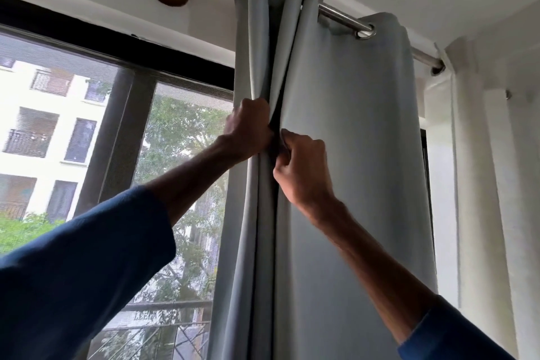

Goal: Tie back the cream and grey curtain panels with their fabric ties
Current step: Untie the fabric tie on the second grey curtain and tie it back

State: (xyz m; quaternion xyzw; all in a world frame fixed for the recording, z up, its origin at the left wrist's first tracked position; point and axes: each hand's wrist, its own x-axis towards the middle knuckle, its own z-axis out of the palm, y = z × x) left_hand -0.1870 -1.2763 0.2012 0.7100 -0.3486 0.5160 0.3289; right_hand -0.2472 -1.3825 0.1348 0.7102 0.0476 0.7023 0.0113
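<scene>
- The left hand [251, 128], mid-frame, is fisted around gathered folds of the grey curtain [344, 155].
- The right hand [301, 166], just beside it, pinches the next fold's edge.
- No tie is visible.
- The cloth looks soft and limp, likely slipping loose; best grasped around the bunched pleats.
- The cream curtain [479, 184] hangs at far right on the rod [336, 10].

grey curtain [350, 155] hanging, folds bunched, cream curtain [482, 184] rt

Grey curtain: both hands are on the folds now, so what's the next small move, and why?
Probably draw the right hand in to pinch the next fold against the bunch in the left hand. The grey curtain is only part gathered; its right portion hangs flat, and no tie is visible.
</scene>
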